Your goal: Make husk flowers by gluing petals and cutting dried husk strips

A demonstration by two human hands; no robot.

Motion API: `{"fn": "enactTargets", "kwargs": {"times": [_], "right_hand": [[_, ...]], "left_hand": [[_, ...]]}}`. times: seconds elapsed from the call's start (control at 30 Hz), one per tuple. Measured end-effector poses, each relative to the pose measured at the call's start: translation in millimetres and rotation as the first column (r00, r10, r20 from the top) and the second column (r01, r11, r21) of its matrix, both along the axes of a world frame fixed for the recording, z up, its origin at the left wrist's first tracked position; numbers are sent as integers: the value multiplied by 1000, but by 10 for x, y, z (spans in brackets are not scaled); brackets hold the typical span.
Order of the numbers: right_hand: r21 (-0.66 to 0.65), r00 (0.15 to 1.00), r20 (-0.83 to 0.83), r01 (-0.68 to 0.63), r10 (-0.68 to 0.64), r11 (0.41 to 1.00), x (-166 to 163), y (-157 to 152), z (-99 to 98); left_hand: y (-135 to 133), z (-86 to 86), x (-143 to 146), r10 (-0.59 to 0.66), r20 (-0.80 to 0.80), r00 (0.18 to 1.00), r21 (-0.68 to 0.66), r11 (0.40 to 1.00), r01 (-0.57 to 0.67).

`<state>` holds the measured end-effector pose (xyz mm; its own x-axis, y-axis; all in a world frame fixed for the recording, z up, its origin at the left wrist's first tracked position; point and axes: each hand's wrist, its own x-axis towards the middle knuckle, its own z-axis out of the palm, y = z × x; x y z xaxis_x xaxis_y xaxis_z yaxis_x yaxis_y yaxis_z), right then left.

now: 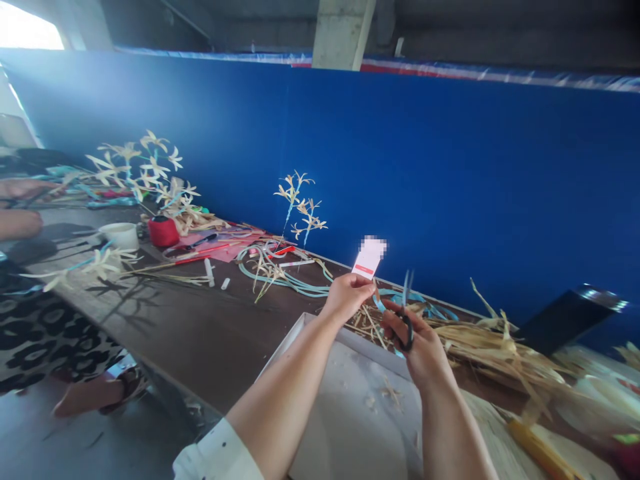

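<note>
My left hand (349,297) pinches a small white card (367,265) with a red band near its lower edge; the card's upper part is blurred out. Close to those fingertips is a light blue strip (379,303), and I cannot tell which hand has it. Scissors (409,333) with black handles are in my right hand (420,343), blades pointing up and blurred. Both hands are over the far edge of a shallow white box (345,400) with small scraps inside. Dry twigs and husk bits lie on the table behind the hands.
Dried husks (480,350) pile up at right, beside a black object (570,320). Pale blue tubing (285,283) and husk flowers (300,207) stand behind. A red spool (163,231) and white cup (120,235) sit left, near another person's arm (20,223). A blue partition (475,173) rises behind.
</note>
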<state>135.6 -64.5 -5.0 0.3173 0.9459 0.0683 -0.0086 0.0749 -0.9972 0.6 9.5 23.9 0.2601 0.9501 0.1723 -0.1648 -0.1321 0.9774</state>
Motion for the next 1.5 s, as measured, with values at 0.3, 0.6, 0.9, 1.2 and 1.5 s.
{"fn": "enactTargets", "kwargs": {"times": [0.3, 0.6, 0.9, 1.2, 1.5], "right_hand": [[119, 984, -177, 37, -16, 992, -36, 17, 13], [179, 989, -145, 18, 8, 984, -36, 26, 4], [173, 989, -146, 12, 14, 985, -80, 26, 41], [60, 999, 17, -47, 46, 997, -33, -36, 21], [-49, 961, 228, -149, 157, 988, -58, -79, 115]], "left_hand": [[-16, -88, 59, -199, 45, 979, -91, 975, 203], [-34, -136, 102, -263, 24, 965, -94, 960, 264], [-93, -123, 170, -275, 132, 952, -73, 955, 286], [-67, -54, 121, -139, 127, 982, -17, 990, 142], [-80, 3, 87, -80, 82, 993, -57, 995, 85]]}}
